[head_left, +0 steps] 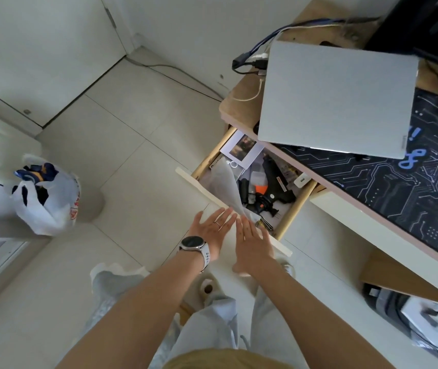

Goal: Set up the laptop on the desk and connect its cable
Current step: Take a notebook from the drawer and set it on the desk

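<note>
Nothing is gripped by either hand: the left hand [213,230], with a smartwatch [193,245] at its wrist, and the right hand [252,242] are both held flat with fingers straight and loosely spread, laid side by side against the white drawer front [204,194]. Palms seem to be set this way so that the open drawer [252,193] can be pushed shut, though whether firm pressure is being applied cannot be told.

Inside the drawer, a black glue gun [272,179], a photo print [241,150], a translucent plastic bag [225,182] and other small clutter are seen.

On the wooden desk [235,102] above, the silver laptop [337,98] is lying closed and flat, its lid up. Its long axis runs from the desk's near left corner toward the far right, slightly skewed to the desk edge; one corner overhangs the front edge above the drawer, and part of it rests on the circuit-patterned desk mat [412,187]. A bundle of cables [255,62] with loose plugs is gathered just beside the laptop's left short edge, presumably left there to be within reach of its ports; none can be seen plugged in.

By this judgement, the laptop is placed but not yet opened or connected.

A tied plastic bag [44,198] stands on the tiled floor, well apart.
</note>
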The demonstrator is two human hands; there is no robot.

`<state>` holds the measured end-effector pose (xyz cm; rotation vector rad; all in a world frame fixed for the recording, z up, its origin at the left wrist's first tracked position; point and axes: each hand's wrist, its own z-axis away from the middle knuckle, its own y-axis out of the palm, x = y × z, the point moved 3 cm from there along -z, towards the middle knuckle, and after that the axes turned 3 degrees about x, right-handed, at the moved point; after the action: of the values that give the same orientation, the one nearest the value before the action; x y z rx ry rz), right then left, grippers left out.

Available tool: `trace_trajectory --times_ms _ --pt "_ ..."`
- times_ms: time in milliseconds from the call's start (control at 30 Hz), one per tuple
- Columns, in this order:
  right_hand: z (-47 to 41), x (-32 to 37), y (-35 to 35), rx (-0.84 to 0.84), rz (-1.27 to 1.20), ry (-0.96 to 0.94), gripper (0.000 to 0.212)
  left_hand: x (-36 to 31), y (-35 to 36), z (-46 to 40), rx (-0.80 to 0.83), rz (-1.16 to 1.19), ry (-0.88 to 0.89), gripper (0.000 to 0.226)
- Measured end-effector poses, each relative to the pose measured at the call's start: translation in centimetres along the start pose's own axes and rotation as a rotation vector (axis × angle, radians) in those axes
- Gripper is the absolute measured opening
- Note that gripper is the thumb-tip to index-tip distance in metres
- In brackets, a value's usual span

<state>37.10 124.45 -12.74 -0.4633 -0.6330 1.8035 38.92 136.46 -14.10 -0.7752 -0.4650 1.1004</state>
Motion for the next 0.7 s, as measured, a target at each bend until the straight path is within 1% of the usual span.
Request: trace_trajectory --times_ms 200,500,700 --pt "-1.0 -1.8 -1.6 0.003 -0.005 0.016 0.107 -0.5 -1.5 -2.1 -0.009 0.052 -0.009 0.098" --pt "-2.1 -3.8 -2.9 0.033 -0.055 0.018 0.109 -0.3 -2.8 -4.4 -0.009 0.056 0.000 0.103" --pt "-3.1 -6.2 -4.3 -0.005 -0.048 0.032 0.109 -1.0 -4.7 -6.5 -0.045 0.092 0.006 0.103"
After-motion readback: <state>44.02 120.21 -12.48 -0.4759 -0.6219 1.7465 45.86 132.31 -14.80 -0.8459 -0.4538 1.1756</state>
